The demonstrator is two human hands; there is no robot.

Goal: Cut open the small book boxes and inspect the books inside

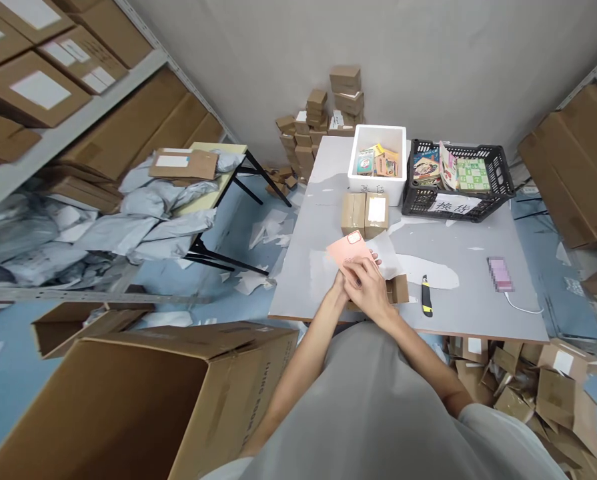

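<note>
A pink card or booklet (351,250) with a white label near its top is held over the front of the table. My left hand (342,285) grips it from below, its fingers partly hidden behind it. Across its lower right part lie the bent fingers of my right hand (368,285), pressed on it. Beneath my hands sits a small open cardboard box (399,289), mostly covered. White paper (385,257) sticks up beside the pink item. Just beyond stand two small closed boxes (354,212), side by side. A yellow and black cutter (426,297) lies to the right.
Toward the back of the table (313,233) are a white foam box (353,157) and a black crate (498,177), both holding booklets. A phone (500,274) with a cable lies at the right. A large open carton (248,393) stands at my left; flattened boxes (555,393) pile up at right.
</note>
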